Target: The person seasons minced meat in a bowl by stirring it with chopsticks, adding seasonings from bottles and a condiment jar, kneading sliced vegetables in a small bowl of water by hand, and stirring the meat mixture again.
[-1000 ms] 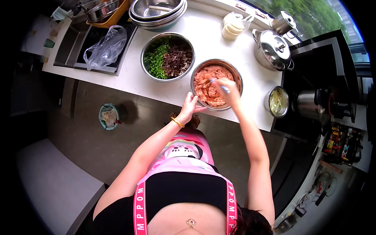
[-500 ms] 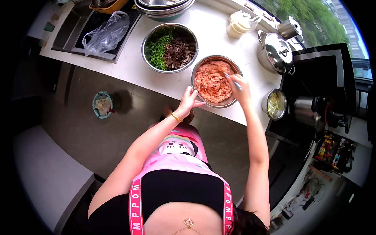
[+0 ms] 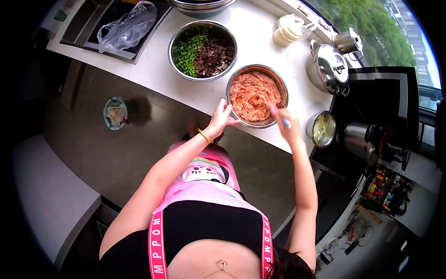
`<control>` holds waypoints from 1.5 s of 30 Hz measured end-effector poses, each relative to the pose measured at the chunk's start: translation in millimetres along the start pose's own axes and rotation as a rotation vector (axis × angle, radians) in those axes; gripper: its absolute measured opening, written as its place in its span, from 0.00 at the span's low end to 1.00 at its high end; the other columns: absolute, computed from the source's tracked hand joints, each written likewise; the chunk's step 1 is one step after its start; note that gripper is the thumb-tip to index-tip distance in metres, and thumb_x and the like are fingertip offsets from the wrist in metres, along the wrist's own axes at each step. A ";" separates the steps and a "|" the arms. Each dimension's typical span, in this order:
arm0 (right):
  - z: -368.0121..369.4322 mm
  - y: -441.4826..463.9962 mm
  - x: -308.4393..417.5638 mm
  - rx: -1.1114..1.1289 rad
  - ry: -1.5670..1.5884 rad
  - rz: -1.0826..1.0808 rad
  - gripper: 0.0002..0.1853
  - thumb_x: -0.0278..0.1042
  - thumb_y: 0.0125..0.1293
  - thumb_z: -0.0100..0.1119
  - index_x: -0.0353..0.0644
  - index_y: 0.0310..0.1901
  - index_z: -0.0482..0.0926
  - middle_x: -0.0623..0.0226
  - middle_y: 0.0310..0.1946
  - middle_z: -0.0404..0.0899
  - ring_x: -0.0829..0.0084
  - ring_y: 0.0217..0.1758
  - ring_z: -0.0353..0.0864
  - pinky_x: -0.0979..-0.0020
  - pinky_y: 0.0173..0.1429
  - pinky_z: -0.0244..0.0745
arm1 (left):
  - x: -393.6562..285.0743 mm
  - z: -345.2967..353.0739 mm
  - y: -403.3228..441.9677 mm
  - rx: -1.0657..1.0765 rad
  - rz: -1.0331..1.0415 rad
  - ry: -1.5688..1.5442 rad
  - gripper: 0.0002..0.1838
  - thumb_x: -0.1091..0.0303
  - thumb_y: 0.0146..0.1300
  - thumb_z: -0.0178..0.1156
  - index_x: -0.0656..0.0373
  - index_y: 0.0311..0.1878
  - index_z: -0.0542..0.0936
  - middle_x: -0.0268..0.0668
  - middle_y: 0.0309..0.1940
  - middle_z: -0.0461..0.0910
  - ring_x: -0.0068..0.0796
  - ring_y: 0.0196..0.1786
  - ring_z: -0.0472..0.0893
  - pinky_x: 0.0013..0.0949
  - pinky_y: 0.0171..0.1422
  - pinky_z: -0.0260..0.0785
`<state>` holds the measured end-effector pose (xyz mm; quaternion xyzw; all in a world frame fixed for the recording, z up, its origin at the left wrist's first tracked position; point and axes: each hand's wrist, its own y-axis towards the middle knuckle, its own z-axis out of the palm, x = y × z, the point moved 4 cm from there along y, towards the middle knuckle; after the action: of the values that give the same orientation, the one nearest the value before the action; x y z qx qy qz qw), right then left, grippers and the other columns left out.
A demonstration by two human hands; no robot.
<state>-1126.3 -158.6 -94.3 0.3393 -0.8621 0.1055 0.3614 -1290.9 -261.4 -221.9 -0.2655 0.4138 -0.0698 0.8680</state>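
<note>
I am viewing the right hand (image 3: pixel 289 126) closed around a utensil (image 3: pixel 286 123), its blurred tip meeting the minced mixture (image 3: pixel 253 95); the left hand (image 3: pixel 220 120), thumb and fingers apart, is steadying the steel bowl (image 3: pixel 284 86) at its near-left rim. For even mixing, I am favouring full sweeps along the wall, bowl braced. The mixture is lying far-left of the right hand; a greens bowl (image 3: pixel 173 60) is standing farther left.
</note>
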 end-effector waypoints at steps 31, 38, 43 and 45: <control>44.2 49.0 12.6 0.073 0.177 -0.170 0.03 0.25 0.59 0.59 0.36 0.31 0.80 0.55 0.27 0.77 0.58 0.28 0.77 0.65 0.33 0.71 | -4.0 8.0 -4.2 -0.003 -0.054 0.036 0.06 0.67 0.72 0.39 0.57 0.41 0.56 0.39 0.45 0.65 0.37 0.36 0.82 0.38 0.42 0.81; -12.5 15.9 -24.0 0.045 -0.046 0.033 0.04 0.26 0.60 0.58 0.36 0.33 0.80 0.56 0.26 0.78 0.59 0.29 0.78 0.67 0.32 0.71 | 4.0 2.3 -2.3 -0.059 0.027 -0.045 0.06 0.67 0.71 0.40 0.60 0.42 0.57 0.39 0.38 0.65 0.37 0.33 0.81 0.36 0.37 0.81; 33.7 21.0 27.9 0.142 0.070 -0.104 0.04 0.25 0.59 0.59 0.36 0.34 0.80 0.56 0.27 0.78 0.60 0.30 0.78 0.68 0.34 0.72 | -9.1 11.7 -8.2 -0.036 0.009 -0.015 0.06 0.68 0.71 0.38 0.59 0.41 0.57 0.38 0.37 0.65 0.35 0.31 0.80 0.35 0.37 0.82; 39.1 55.4 22.3 0.079 0.131 -0.170 0.04 0.26 0.60 0.58 0.35 0.33 0.78 0.55 0.26 0.77 0.58 0.29 0.77 0.67 0.32 0.70 | -3.1 8.1 -5.2 -0.036 0.014 0.008 0.06 0.68 0.71 0.38 0.59 0.42 0.57 0.38 0.38 0.65 0.35 0.31 0.80 0.35 0.37 0.82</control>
<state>-1195.9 -145.2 -103.2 0.4173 -0.7999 0.1303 0.4111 -1286.3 -261.4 -212.8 -0.2777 0.4202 -0.0574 0.8620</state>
